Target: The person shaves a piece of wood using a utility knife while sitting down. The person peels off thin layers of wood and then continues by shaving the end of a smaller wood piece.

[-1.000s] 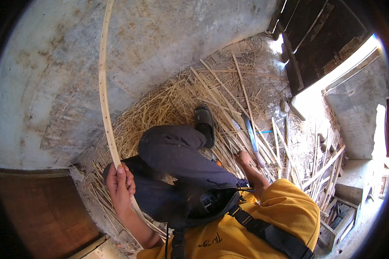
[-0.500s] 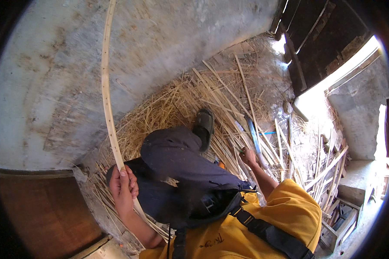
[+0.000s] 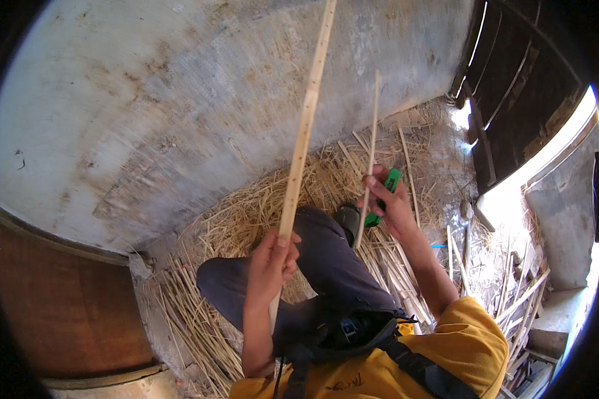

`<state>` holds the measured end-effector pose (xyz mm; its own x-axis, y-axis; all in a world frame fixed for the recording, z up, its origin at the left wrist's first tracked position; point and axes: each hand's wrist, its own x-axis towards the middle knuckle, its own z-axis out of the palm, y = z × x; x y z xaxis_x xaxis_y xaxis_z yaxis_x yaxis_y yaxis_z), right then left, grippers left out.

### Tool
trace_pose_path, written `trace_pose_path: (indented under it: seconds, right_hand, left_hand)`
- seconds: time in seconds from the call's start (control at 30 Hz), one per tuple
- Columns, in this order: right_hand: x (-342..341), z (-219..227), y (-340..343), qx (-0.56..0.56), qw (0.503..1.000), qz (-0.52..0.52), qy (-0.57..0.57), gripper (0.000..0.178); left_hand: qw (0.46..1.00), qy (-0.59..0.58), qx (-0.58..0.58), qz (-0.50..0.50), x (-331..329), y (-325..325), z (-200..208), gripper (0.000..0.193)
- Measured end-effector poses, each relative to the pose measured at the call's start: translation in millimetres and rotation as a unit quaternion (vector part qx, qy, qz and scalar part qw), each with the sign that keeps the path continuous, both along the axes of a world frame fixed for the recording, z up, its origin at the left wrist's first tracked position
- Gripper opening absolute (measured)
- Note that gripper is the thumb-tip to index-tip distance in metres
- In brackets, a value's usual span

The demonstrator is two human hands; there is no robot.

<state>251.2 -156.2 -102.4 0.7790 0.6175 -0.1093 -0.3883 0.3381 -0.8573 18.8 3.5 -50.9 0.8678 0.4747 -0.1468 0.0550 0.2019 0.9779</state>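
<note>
My left hand (image 3: 267, 266) is closed round a long, pale bamboo strip (image 3: 302, 143) with a row of small dark marks along its face. The strip rises past the top of the picture, and its lower end passes behind my wrist. Further right, my right hand (image 3: 396, 211) is raised over my leg. It grips a green utility knife (image 3: 392, 181) across the palm, and its fingers also pinch a thinner pale bamboo strip (image 3: 374, 120) standing nearly upright. The two strips are apart. Whether the knife's blade is out is hard to make out.
Loose shavings (image 3: 246, 206) and several bamboo strips (image 3: 199, 326) cover the floor round my bent leg (image 3: 339, 253). A stained wall (image 3: 146, 133) stands on the far side, a brown wooden panel (image 3: 60, 312) at left, and dark boards (image 3: 519, 86) at the far right.
My right hand has come up from the strips on the floor and now holds a thin strip with the knife. My left hand has moved right with its long strip. My view has shifted.
</note>
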Motion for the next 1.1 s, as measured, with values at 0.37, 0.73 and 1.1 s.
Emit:
trace_pose_path:
  seconds: [0.37, 0.73, 1.1]
  right_hand:
    - [-54, 66, 68, 0.057, 0.994, 0.025, -0.085, 0.019]
    - [-69, 76, 86, 0.087, 0.992, 0.026, -0.093, 0.021]
    - [-69, 63, 85, 0.061, 0.989, 0.024, -0.131, 0.033]
  left_hand:
    - [1.0, 0.015, 0.005, -0.003, -22, -1, -6, 0.046]
    - [0.985, 0.007, 0.167, 0.042, -33, -8, 2, 0.041]
    - [0.997, 0.05, 0.055, -0.024, -47, 5, -2, 0.043]
